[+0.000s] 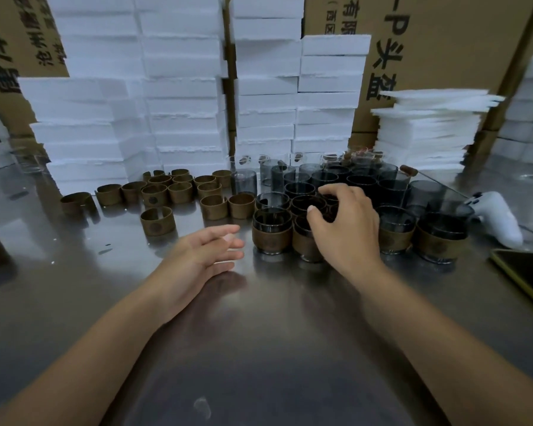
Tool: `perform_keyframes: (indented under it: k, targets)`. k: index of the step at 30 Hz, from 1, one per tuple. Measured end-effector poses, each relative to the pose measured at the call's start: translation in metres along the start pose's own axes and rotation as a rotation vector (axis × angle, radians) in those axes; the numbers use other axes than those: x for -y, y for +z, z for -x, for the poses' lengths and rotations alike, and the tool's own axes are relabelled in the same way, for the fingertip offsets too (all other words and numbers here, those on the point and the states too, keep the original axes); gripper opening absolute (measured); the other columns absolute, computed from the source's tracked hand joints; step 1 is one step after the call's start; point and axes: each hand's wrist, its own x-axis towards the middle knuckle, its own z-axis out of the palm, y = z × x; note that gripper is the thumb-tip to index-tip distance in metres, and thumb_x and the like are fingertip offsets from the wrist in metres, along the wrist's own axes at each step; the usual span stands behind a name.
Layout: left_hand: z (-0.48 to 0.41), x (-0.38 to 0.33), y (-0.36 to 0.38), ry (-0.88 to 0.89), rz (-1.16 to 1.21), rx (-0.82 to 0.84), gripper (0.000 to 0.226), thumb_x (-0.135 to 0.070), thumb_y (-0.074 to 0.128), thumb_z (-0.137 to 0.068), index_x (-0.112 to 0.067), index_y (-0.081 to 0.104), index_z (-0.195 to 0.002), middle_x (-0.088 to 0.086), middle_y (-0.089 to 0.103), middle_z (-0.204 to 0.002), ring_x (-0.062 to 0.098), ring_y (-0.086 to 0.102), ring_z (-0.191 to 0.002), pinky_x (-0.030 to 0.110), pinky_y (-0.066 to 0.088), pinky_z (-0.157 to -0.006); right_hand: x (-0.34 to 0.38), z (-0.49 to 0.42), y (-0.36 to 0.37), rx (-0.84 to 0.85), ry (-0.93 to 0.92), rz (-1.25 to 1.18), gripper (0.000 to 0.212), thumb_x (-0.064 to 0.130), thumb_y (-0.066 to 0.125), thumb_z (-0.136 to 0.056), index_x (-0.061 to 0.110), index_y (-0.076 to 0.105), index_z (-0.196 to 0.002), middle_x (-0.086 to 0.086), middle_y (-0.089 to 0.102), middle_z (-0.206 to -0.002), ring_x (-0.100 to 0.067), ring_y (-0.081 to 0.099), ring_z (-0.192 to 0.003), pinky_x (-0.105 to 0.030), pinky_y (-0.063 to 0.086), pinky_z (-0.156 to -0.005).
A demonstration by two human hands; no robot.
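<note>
Our right hand [346, 224] arches over the crowd of smoked glasses. Its fingers are curled down, thumb on the near side and fingertips on the far side of one bare glass [327, 204]. As far as we can see it pinches that glass by the rim, though the palm hides most of it. Our left hand [206, 253] hovers low over the steel table [259, 348], fingers straight and loosely together, holding nothing.

We take the job to be slipping brown sleeves onto the glasses, and we judge it only just begun. Four sleeved glasses [271, 233] stand done in the front row. One is just beyond the left fingertips, one sits under the right thumb, and two more are off to the right of the right knuckles.

Far more is left. The other bare glasses [363, 182] pack the table beyond and to either side of the right fingertips, row behind row, many more than the finished four. The loose sleeves [166, 190] wait ahead and to the left of the left fingertips, apart from them. The nearest lone sleeve [157, 221] lies a little to the left of those fingers.

Behind everything, well beyond both sets of fingers, rise stacks of white foam boxes [182, 87].
</note>
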Motion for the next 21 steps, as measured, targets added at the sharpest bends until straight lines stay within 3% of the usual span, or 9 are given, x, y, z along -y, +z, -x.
perform_keyframes:
  k: [7, 11, 15, 21]
  targets:
    - [0.000, 0.001, 0.003, 0.012, -0.004, -0.007, 0.041, -0.028, 0.062, -0.071, -0.017, 0.066, -0.110, 0.002, 0.073, -0.092, 0.016, 0.069, -0.090, 0.031, 0.048, -0.083, -0.044, -0.049, -0.056, -0.021, 0.111, 0.142, 0.035, 0.028, 0.059, -0.091, 0.015, 0.058, -0.123, -0.007, 0.061, -0.121, -0.026, 0.054, -0.113, -0.043, 0.045, -0.095]
    - [0.001, 0.000, 0.004, 0.017, -0.010, -0.011, 0.040, -0.026, 0.061, -0.071, -0.016, 0.065, -0.110, 0.001, 0.073, -0.089, 0.015, 0.070, -0.087, 0.030, 0.049, -0.082, -0.078, -0.067, -0.087, 0.024, 0.293, 0.314, 0.027, 0.025, 0.055, -0.089, 0.009, 0.062, -0.110, -0.013, 0.065, -0.105, -0.033, 0.056, -0.097, -0.037, 0.045, -0.081]
    - [0.001, 0.000, 0.006, 0.024, 0.000, -0.018, 0.040, -0.025, 0.061, -0.071, -0.015, 0.065, -0.109, 0.001, 0.073, -0.087, 0.014, 0.069, -0.084, 0.028, 0.049, -0.080, -0.107, -0.071, -0.099, 0.174, 0.452, 0.499, 0.034, 0.032, 0.054, -0.092, 0.003, 0.067, -0.104, -0.019, 0.062, -0.103, -0.037, 0.056, -0.099, -0.043, 0.046, -0.092]
    - [0.000, 0.002, 0.005, 0.026, -0.002, -0.012, 0.042, -0.027, 0.062, -0.070, -0.015, 0.066, -0.110, 0.002, 0.073, -0.089, 0.015, 0.069, -0.086, 0.029, 0.049, -0.081, -0.117, -0.084, -0.099, 0.197, 0.471, 0.455, 0.040, 0.034, 0.048, -0.096, 0.001, 0.064, -0.111, -0.021, 0.060, -0.112, -0.039, 0.054, -0.104, -0.042, 0.045, -0.094]
